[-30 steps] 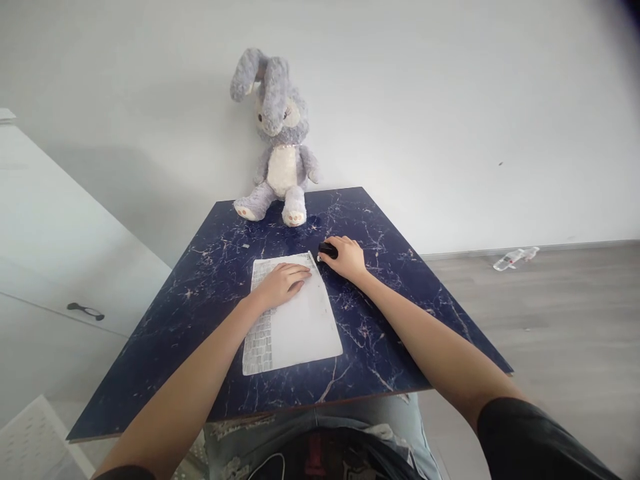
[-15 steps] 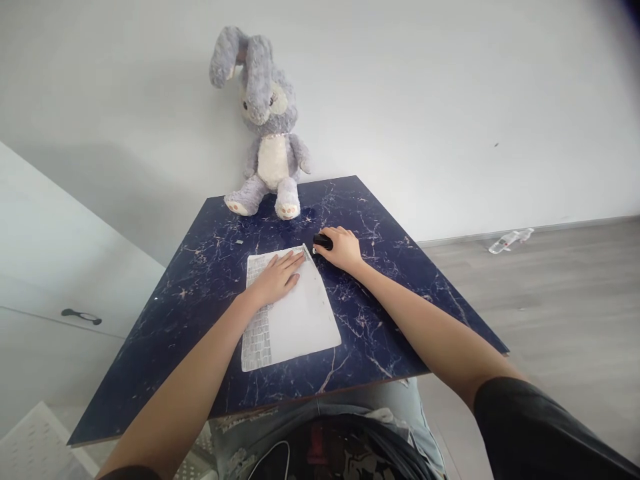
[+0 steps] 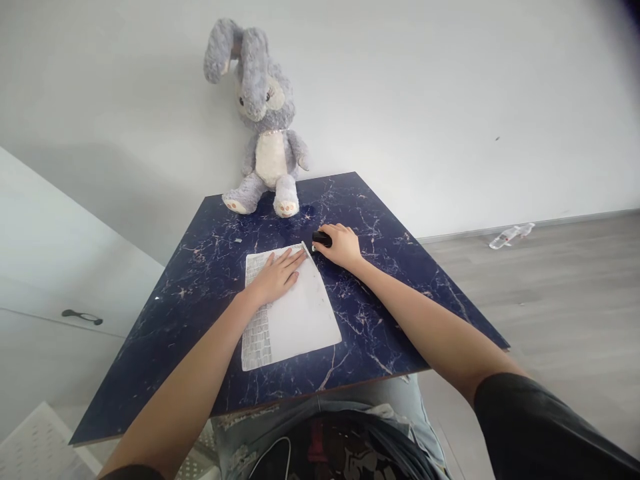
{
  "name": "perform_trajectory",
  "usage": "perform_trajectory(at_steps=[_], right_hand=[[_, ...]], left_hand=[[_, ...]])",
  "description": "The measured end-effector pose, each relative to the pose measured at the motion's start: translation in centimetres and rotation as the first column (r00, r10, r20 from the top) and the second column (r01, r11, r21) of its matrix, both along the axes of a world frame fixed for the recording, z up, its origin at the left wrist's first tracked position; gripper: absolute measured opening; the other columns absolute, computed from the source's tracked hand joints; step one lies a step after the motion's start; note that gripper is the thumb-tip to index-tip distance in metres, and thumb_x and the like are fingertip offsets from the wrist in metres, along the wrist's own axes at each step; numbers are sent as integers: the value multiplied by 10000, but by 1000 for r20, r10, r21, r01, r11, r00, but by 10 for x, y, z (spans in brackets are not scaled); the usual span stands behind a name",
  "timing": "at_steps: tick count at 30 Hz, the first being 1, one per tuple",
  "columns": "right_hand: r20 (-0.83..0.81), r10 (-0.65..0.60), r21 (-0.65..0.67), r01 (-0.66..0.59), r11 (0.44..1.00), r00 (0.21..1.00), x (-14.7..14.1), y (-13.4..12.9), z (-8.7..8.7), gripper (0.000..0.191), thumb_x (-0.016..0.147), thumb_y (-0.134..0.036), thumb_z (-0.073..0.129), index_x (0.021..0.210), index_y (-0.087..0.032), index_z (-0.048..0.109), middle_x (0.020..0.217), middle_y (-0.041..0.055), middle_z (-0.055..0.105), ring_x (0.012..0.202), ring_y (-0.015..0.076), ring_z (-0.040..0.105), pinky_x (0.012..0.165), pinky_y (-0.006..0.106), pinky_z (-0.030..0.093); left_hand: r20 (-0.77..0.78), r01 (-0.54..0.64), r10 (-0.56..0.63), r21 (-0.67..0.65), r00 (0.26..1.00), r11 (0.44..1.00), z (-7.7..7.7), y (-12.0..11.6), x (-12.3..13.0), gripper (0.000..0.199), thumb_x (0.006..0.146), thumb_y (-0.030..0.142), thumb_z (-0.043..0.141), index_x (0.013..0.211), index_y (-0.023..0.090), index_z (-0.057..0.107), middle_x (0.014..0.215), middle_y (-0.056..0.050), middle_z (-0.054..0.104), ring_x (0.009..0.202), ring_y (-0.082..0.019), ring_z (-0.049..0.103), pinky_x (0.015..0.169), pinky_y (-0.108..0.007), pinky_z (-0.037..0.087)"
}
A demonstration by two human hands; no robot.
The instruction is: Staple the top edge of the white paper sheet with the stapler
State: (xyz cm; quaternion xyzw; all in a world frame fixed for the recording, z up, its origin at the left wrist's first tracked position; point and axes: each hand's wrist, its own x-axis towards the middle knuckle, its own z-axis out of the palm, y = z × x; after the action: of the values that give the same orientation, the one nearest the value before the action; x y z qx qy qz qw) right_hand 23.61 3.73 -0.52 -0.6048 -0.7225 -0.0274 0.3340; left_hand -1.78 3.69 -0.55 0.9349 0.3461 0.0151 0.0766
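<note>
Right hand (image 3: 343, 245) curled round a black tool (image 3: 321, 238), just beside the far right corner of the paper (image 3: 300, 320). I see it left and nearside of that grip, long axis running near to far. Left hand (image 3: 276, 276) nearer: flat on it, fingers spread.

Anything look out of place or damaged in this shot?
A clear, bottle-like object lies on the floor near the wall, right of the table, as if dropped there. A small pale scrap also lies loose beyond the far left corner of the paper.
</note>
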Motion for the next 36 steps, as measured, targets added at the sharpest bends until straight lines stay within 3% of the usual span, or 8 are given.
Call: perform_trajectory(at_steps=[8, 23, 26, 30, 36], right_hand=[[-27, 3, -11, -3, 1000, 1000, -1, -1, 1, 211, 918, -399, 687, 1081, -265, 703, 1059, 62, 775, 1038, 296, 633, 907, 417, 434], [-78, 189, -25, -192, 981, 979, -4, -7, 5, 295, 993, -513, 632, 1071, -246, 732, 1057, 59, 770, 1040, 254, 648, 946, 388, 399], [-75, 215, -26, -217, 976, 974, -10, -9, 5, 297, 1004, -511, 622, 1081, -245, 730, 1057, 62, 772, 1046, 256, 655, 936, 386, 410], [-79, 170, -27, -173, 985, 982, -16, -11, 7, 323, 1025, -525, 579, 1082, -243, 725, 1085, 75, 773, 1067, 268, 657, 953, 401, 427], [-39, 70, -31, -71, 997, 997, -19, -8, 5, 385, 1049, -555, 498, 1065, -241, 720, 1068, 97, 770, 1060, 295, 657, 941, 429, 434]], left_hand=[[17, 21, -21, 11, 1000, 1000, 0, 0, 0, 563, 1114, 368, 254, 1677, 369, 253, 1761, -7, 214, 1632, -325, 165, 1279, -677, 120], [50, 56, -58, 50, 997, 997, 3, -12, 8, 565, 1106, 338, 344, 1660, 428, 276, 1762, 0, 215, 1633, -347, 145, 1256, -747, 73], [64, 25, -27, 21, 998, 999, 3, -17, 11, 555, 1102, 365, 379, 1649, 434, 310, 1779, -14, 126, 1635, -380, 101, 1236, -776, 100], [96, -56, 59, -32, 994, 998, 2, -26, 20, 543, 1092, 405, 423, 1630, 438, 361, 1784, -13, -47, 1620, -465, 7, 1194, -835, 89], [169, -103, 113, -62, 979, 993, -11, -39, 32, 546, 1083, 434, 438, 1624, 456, 368, 1787, 12, -11, 1609, -487, -65, 1203, -834, 71]])
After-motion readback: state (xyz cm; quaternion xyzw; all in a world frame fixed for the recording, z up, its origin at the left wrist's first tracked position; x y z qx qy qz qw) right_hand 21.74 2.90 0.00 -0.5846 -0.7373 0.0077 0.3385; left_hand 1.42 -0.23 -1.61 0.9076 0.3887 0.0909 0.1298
